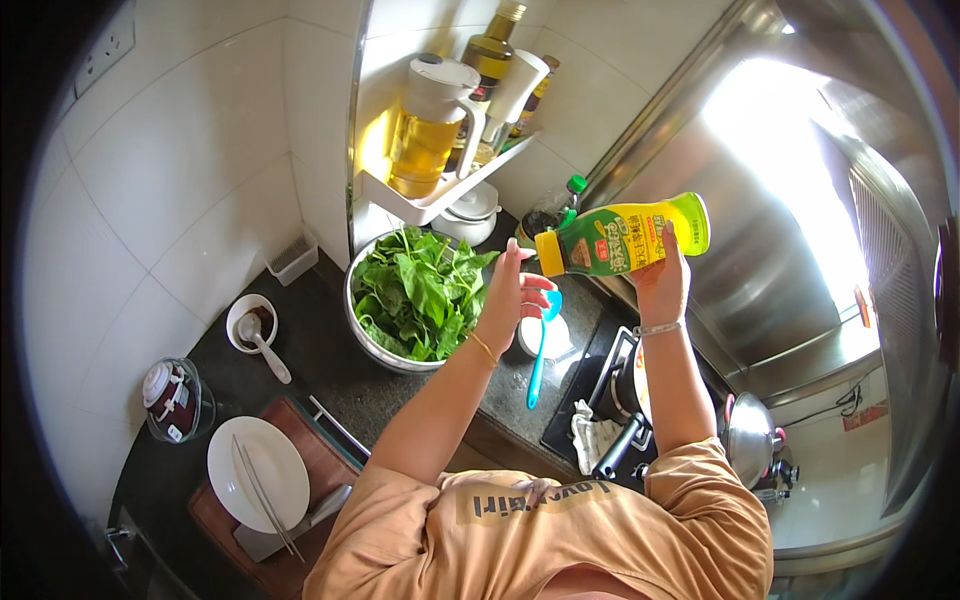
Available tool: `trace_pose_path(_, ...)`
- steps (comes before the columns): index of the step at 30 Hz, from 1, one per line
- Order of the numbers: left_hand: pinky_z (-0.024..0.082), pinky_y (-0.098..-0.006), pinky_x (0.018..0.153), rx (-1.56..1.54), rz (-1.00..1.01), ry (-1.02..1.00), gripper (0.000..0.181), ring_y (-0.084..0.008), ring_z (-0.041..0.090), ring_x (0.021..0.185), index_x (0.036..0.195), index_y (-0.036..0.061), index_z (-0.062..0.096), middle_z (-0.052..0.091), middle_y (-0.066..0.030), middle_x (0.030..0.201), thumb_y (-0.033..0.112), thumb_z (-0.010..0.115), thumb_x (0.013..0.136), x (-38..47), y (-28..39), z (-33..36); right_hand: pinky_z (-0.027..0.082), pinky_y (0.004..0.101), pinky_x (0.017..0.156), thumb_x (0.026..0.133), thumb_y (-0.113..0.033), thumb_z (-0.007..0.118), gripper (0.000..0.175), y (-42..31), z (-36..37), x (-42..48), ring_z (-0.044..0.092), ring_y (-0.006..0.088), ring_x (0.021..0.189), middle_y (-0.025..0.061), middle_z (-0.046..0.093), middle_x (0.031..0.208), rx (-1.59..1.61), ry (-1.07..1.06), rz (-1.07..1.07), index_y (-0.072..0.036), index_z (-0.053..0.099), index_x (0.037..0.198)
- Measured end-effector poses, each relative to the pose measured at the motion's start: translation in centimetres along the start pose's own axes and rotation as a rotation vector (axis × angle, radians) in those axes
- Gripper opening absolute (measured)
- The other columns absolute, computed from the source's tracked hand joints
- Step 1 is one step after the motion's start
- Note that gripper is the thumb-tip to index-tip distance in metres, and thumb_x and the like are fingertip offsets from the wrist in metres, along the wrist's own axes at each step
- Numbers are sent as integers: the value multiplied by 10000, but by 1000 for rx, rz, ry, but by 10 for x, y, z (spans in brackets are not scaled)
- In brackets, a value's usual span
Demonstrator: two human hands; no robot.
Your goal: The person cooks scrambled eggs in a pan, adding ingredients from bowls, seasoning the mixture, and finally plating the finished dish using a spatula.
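My right hand point(664, 277) grips a yellow and green squeeze bottle point(622, 234) near its base, with the bottle tilted on its side and its yellow cap pointing left. Close to the cap, my left hand point(517, 294) has its fingers apart and holds nothing. Behind my left hand stands a metal bowl point(360, 341) heaped with green leafy vegetables point(420, 292). A blue spoon point(536, 367) lies on the counter below the bottle, across or beside a white dish point(551, 337) that is partly hidden by my left hand.
A wall shelf point(420, 210) holds an oil jug point(427, 135) and bottles. On the right, a pan point(626, 386) with a black handle sits on the stove. At left are a small bowl point(234, 330) with a spoon, and a white plate point(240, 480) with chopsticks over a cutting board point(210, 517) and cleaver.
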State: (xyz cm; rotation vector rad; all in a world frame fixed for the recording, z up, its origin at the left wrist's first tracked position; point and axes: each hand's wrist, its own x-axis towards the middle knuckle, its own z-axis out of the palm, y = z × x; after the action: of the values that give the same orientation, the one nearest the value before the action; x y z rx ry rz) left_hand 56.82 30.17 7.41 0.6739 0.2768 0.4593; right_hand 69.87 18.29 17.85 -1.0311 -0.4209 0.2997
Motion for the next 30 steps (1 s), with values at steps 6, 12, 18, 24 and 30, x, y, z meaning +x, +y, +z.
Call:
trace_pose_path(6, 294, -164, 357, 288, 230, 23, 460, -41, 388, 389, 838, 132, 481, 446, 24, 548, 576, 363, 870, -17, -21, 36, 493, 363, 798, 863, -197, 562, 325, -12, -19, -50, 566, 202, 979, 60, 568, 1073, 94, -135, -68, -71, 473, 1149)
trace_pose_path(12, 291, -174, 359, 214, 365, 97, 478, -48, 371, 388, 822, 121, 489, 430, 22, 528, 567, 327, 881, 0, -76, 37, 473, 289, 778, 791, -244, 656, 376, 14, -23, -50, 571, 166, 905, 42, 586, 984, 157, 116, -158, -60, 508, 1084)
trace_pose_path(18, 421, -207, 461, -447, -168, -126, 556, -162, 562, 577, 1115, 59, 494, 611, -144, 908, 547, 397, 867, -23, -65, 47, 514, 328, 735, 796, -233, 644, 350, -6, -45, -13, 606, 196, 826, 72, 599, 935, 229, -21, -16, -33, 512, 1052)
trace_pose_path(24, 386, -309, 892, 452, 240, -423, 537, -139, 466, 1066, 1263, 32, 361, 483, -94, 1199, 403, 467, 889, -1, -26, 3, 477, 292, 782, 766, -227, 674, 377, -38, -29, -13, 594, 173, 871, 79, 608, 976, -245, -538, 16, -20, 536, 1050)
trace_pose_path(30, 443, -261, 850, 752, 216, -574, 504, -115, 558, 968, 1165, 8, 463, 592, -48, 1050, 84, 708, 732, -12, 28, 51, 445, 253, 776, 795, -287, 641, 408, 2, -20, -19, 545, 113, 889, 50, 599, 970, -316, -523, -125, 5, 528, 1056)
